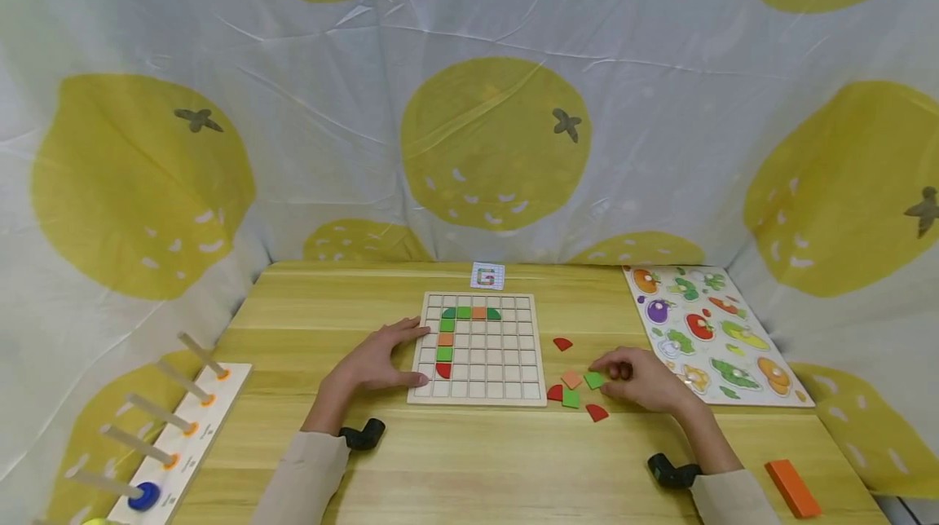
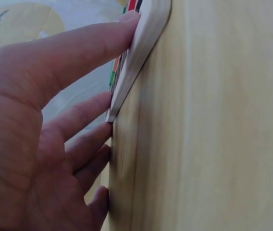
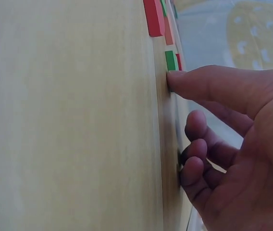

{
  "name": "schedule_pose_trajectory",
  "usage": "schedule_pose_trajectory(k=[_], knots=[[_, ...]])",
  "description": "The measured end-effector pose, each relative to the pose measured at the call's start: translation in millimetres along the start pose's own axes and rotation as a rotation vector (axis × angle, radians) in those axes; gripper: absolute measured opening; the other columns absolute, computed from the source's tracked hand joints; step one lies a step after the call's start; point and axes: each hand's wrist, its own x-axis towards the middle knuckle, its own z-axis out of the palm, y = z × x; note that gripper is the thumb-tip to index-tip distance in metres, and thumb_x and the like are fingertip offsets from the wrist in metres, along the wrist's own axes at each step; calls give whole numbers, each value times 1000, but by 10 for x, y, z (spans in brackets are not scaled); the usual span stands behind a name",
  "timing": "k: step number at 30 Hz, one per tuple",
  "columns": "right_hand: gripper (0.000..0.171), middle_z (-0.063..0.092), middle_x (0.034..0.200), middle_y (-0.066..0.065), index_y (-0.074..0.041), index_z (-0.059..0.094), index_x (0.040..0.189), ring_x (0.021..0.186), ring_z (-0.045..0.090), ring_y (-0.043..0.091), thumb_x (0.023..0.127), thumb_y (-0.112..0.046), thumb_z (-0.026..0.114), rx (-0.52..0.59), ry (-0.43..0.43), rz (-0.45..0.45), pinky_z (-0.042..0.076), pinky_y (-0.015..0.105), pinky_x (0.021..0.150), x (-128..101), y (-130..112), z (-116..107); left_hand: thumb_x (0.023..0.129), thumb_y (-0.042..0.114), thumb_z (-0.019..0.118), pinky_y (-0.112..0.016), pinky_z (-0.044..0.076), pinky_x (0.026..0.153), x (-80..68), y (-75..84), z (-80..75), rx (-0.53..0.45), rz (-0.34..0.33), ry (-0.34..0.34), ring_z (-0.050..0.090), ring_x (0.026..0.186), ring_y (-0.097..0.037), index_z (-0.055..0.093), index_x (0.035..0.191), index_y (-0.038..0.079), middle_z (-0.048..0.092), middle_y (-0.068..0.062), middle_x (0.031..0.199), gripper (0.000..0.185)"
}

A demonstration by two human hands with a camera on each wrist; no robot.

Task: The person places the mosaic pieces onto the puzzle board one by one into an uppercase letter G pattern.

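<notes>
Wooden table (image 1: 469, 468) bears a grid board (image 1: 478, 348), loose tiles (image 1: 571, 389), vegetable puzzle (image 1: 707, 333), peg rack (image 1: 176, 435), orange block (image 1: 792, 488)

Bright, even, diffuse light; shadows faint, soft under both hands on the table (image 1: 469, 460). Head view sharp, with the backdrop bowed toward the edges. Both wrist views soft: near skin blurred, tabletop grain smeared.

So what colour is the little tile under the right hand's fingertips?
Green tile, clearest in the head view, by the right hand.
</notes>
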Motion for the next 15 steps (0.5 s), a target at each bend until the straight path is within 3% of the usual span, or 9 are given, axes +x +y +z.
schedule_pose_trajectory(k=[7, 15], knots=[[20, 58, 85, 1, -14, 78, 109, 75, 49, 10, 89, -16, 81, -20, 21, 5, 41, 24, 63, 10, -2, -3, 79, 52, 84, -63, 21, 126, -10, 10, 11, -11, -5, 0, 26, 156, -42, 50, 154, 20, 33, -9, 168, 88], [20, 57, 81, 0, -13, 77, 108, 71, 49, 11, 89, -19, 81, -12, 125, 70, 41, 23, 60, 59, -35, 47, 78, 54, 84, -67, 27, 122, 1, 5, 1, -1, 4, 9, 29, 155, -43, 52, 153, 21, 35, -8, 168, 88]])
